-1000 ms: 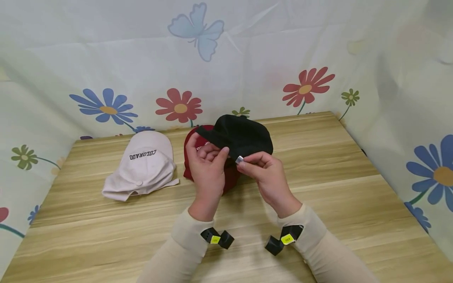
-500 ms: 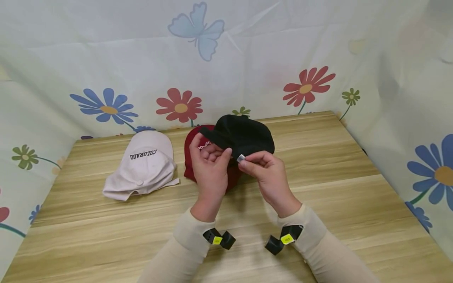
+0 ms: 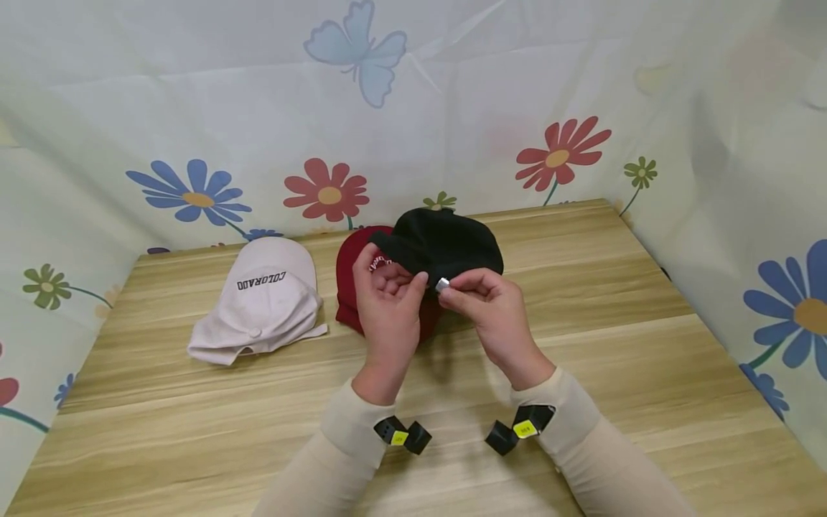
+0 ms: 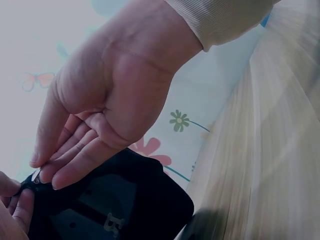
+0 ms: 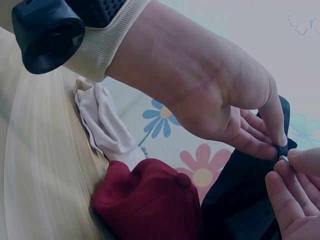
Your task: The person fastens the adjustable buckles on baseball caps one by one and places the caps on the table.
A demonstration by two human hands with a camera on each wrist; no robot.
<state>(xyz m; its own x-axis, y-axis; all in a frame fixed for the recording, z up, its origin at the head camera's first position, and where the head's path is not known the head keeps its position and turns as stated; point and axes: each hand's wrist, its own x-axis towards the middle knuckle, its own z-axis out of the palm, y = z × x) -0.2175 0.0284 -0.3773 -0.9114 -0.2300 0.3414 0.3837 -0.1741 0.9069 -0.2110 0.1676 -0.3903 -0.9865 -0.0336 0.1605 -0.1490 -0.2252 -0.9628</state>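
A black baseball cap (image 3: 455, 240) is held up above the table between both hands. Its back strap carries a small silver metal buckle (image 3: 442, 284), which also shows in the right wrist view between the fingertips. My left hand (image 3: 390, 312) pinches the black strap between thumb and fingers, left of the buckle. From the other side, my right hand (image 3: 496, 312) pinches the strap end at the buckle with thumb and forefinger. In the left wrist view, the cap's dark inside (image 4: 150, 200) hangs below my left hand (image 4: 110, 85). The fingers partly hide the strap.
Behind the hands, a dark red cap (image 3: 349, 276) with white lettering lies on the wooden table (image 3: 194, 431), partly covered. To its left lies a white cap (image 3: 258, 305) with dark COLORADO lettering. A flower-printed cloth (image 3: 452, 108) stands around the table's back and sides.
My left hand has shifted slightly right, closer to the right hand. The buckle has moved a little up and right. Both hands keep their pinch; the two caps on the table have stayed put.
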